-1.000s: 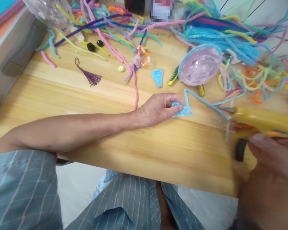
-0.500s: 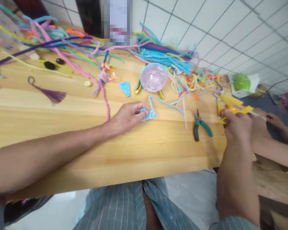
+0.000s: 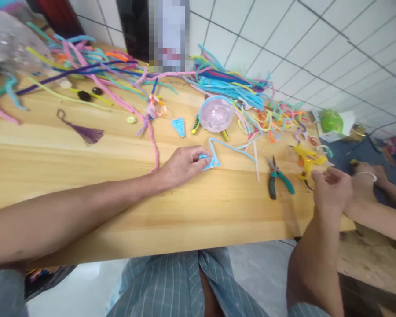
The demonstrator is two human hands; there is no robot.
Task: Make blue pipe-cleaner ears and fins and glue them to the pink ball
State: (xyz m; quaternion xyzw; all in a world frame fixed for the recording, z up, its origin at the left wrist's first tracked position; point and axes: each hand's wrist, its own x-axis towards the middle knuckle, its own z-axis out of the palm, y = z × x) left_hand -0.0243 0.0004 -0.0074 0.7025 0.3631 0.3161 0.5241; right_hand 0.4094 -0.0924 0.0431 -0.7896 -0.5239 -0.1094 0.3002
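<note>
My left hand (image 3: 185,166) rests on the wooden table, thumb and fingers closed on a small folded blue pipe cleaner piece (image 3: 215,164). A long loose tail of the same pipe cleaner (image 3: 231,145) runs from it to the right. At the table's right side, my right hand (image 3: 333,189) is held with fingers loosely curled and apart, nothing visible in them. Just beyond its thumb lies a yellow glue gun (image 3: 306,161). Green-handled pliers (image 3: 277,178) lie partly spread between my hands. A flat blue triangle (image 3: 178,127) made of pipe cleaner sits beyond my left hand.
A clear bowl (image 3: 216,114) with a blue rim stands past the triangle. Bundled pipe cleaners (image 3: 229,83) line the tiled wall. A purple tassel (image 3: 86,133) lies left. Another person's hand and forearm (image 3: 369,193) are close to my right hand. A green ball (image 3: 331,121) sits far right.
My right hand has let go of the yellow glue gun, which now lies on the table, and has drawn back a little. My left hand keeps its hold on the blue piece. The view has shifted slightly.
</note>
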